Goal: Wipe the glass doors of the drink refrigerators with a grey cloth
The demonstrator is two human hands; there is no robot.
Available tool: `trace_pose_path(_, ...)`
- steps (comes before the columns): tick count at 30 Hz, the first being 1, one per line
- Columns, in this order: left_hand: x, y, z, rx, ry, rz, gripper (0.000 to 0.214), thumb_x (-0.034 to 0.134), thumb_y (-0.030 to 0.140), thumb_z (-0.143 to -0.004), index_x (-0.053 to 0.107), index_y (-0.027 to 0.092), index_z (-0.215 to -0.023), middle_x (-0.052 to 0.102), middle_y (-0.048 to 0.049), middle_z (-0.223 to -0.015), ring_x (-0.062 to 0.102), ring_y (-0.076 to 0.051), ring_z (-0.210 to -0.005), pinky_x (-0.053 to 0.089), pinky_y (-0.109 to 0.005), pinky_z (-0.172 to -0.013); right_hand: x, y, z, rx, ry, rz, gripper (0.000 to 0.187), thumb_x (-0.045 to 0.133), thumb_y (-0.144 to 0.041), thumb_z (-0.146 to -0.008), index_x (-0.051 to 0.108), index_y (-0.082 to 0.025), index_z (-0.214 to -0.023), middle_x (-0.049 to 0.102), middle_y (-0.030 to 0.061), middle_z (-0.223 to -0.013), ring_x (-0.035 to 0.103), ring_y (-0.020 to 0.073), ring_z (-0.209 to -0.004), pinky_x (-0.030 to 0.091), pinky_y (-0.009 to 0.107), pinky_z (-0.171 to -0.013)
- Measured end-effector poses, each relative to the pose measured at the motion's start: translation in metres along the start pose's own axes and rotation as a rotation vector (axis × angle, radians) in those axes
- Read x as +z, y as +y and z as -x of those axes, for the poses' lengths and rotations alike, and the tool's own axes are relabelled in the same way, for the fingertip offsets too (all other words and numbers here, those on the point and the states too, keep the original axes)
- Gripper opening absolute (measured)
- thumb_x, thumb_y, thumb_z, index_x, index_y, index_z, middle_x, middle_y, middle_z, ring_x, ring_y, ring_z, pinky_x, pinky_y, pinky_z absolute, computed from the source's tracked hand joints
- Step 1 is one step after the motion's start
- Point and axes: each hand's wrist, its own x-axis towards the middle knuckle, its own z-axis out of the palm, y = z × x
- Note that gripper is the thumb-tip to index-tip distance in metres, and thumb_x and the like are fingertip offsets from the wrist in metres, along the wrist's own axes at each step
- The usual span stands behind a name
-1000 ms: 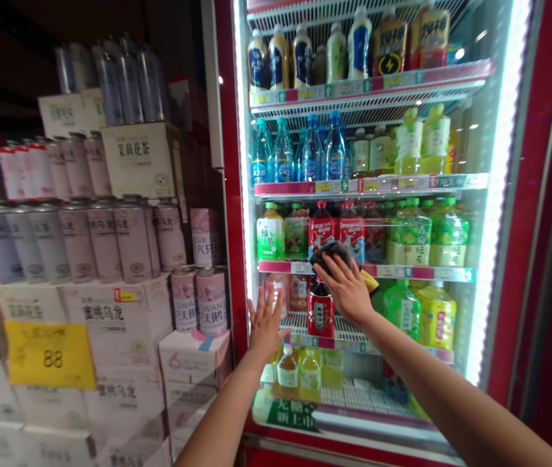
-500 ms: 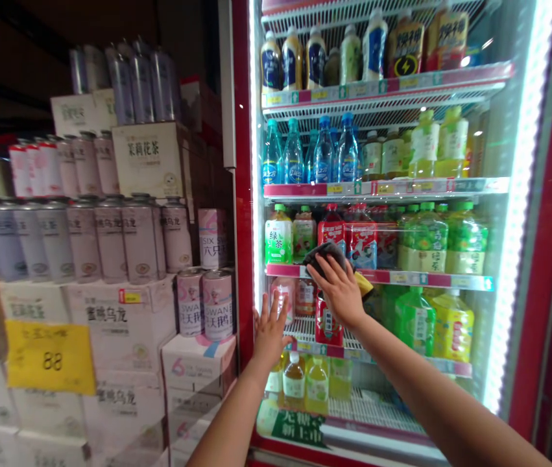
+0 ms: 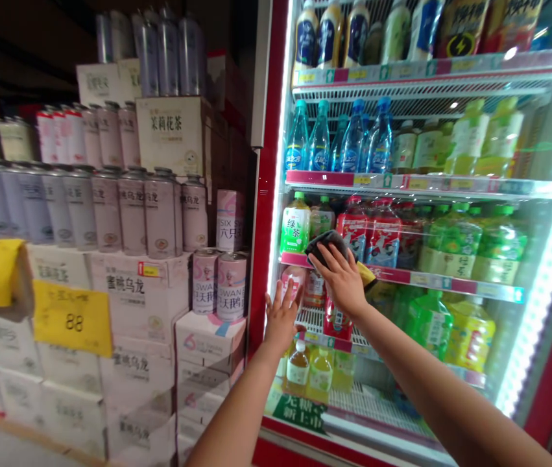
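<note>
My right hand point(image 3: 341, 279) presses a dark grey cloth point(image 3: 322, 243) with a yellow underside flat against the glass door of a drinks fridge. The cloth is level with the shelf of red-labelled bottles point(image 3: 383, 233). My left hand point(image 3: 281, 314) lies lower and to the left, fingers spread, by the fridge's red frame point(image 3: 264, 214); it holds nothing. Behind the left fingers a pink bottle point(image 3: 295, 280) shows in part. A green tea bottle point(image 3: 296, 224) stands above it.
Lit shelves hold blue-capped water bottles point(image 3: 379, 136) and green bottles point(image 3: 453, 237). To the left, cartons point(image 3: 132, 298) are stacked, with pale cans point(image 3: 161, 214) on top and a yellow price sign point(image 3: 72, 318) marked 88. Pink cans point(image 3: 231, 285) stand beside the fridge.
The view has turned left, so the fridge and stacked cartons sit farther right. The cloth and my right hand appear slightly farther left against the bottles. My left hand stays spread.
</note>
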Motion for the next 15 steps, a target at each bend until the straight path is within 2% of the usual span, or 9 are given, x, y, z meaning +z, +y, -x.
trace_pose_path(2, 0.0, 0.0, 0.001, 0.007, 0.009, 0.004, 0.093, 0.084, 0.026, -0.075, 0.037, 0.029, -0.155, 0.009, -0.0124, -0.172, -0.004, -0.038, -0.157, 0.021, -0.075, -0.118, 0.004, -0.006, 0.01, -0.13, -0.054, -0.022, 0.058, 0.049, -0.016, -0.099, 0.043, -0.032, -0.155, 0.038, 0.0019, -0.164, 0.033, 0.0255, -0.152, 0.023, 0.054, -0.125)
trace_pose_path(5, 0.0, 0.001, 0.002, 0.015, 0.043, -0.001, 0.103, 0.084, 0.025, -0.075, 0.026, 0.03, -0.16, 0.008, -0.0136, -0.171, -0.004, -0.038, -0.157, 0.02, -0.075, -0.119, 0.0, 0.001, 0.029, -0.306, -0.127, -0.039, 0.06, 0.049, -0.018, -0.1, 0.04, -0.036, -0.156, 0.038, -0.0015, -0.164, 0.035, 0.022, -0.151, 0.025, 0.052, -0.125)
trace_pose_path(7, 0.0, 0.002, 0.001, 0.017, 0.046, 0.001, 0.105, 0.082, 0.023, -0.076, 0.023, 0.03, -0.161, 0.01, -0.014, -0.171, -0.003, -0.037, -0.157, 0.02, -0.076, -0.118, -0.006, 0.01, 0.026, -0.281, -0.122, -0.015, 0.059, 0.048, -0.015, -0.1, 0.041, -0.037, -0.154, 0.038, -0.0025, -0.164, 0.036, 0.0215, -0.151, 0.026, 0.052, -0.125)
trace_pose_path(8, 0.0, 0.002, 0.0, 0.015, 0.034, 0.002, 0.101, 0.082, 0.024, -0.076, 0.027, 0.03, -0.16, 0.011, -0.0137, -0.171, -0.002, -0.037, -0.157, 0.021, -0.076, -0.118, -0.009, 0.013, 0.02, -0.233, -0.104, 0.002, 0.059, 0.047, -0.014, -0.099, 0.043, -0.037, -0.153, 0.038, -0.002, -0.164, 0.036, 0.0222, -0.151, 0.026, 0.053, -0.125)
trace_pose_path(12, -0.004, 0.0, 0.005, 0.014, -0.045, -0.014, 0.071, 0.081, 0.032, -0.079, 0.054, 0.022, -0.144, 0.014, -0.0142, -0.17, 0.0, -0.038, -0.157, 0.022, -0.071, -0.121, -0.004, -0.001, -0.013, -0.063, -0.016, 0.027, 0.057, 0.047, -0.013, -0.099, 0.048, -0.033, -0.152, 0.04, 0.0022, -0.163, 0.037, 0.0265, -0.15, 0.027, 0.056, -0.123)
trace_pose_path(13, -0.005, -0.002, 0.01, 0.017, -0.05, -0.027, 0.072, 0.081, 0.033, -0.079, 0.054, 0.02, -0.144, 0.014, -0.0152, -0.17, 0.001, -0.037, -0.157, 0.022, -0.067, -0.123, 0.0, -0.008, -0.015, -0.066, -0.011, 0.017, 0.057, 0.048, -0.013, -0.098, 0.047, -0.033, -0.152, 0.04, 0.0028, -0.163, 0.037, 0.0267, -0.15, 0.027, 0.056, -0.123)
trace_pose_path(15, -0.008, -0.009, 0.023, 0.009, -0.03, -0.062, 0.087, 0.082, 0.031, -0.077, 0.042, 0.018, -0.153, 0.013, -0.0165, -0.17, 0.004, -0.032, -0.158, 0.024, -0.058, -0.126, 0.011, -0.022, -0.01, -0.153, -0.031, -0.022, 0.056, 0.051, -0.016, -0.099, 0.048, -0.033, -0.151, 0.042, 0.0027, -0.162, 0.039, 0.0257, -0.149, 0.027, 0.055, -0.123)
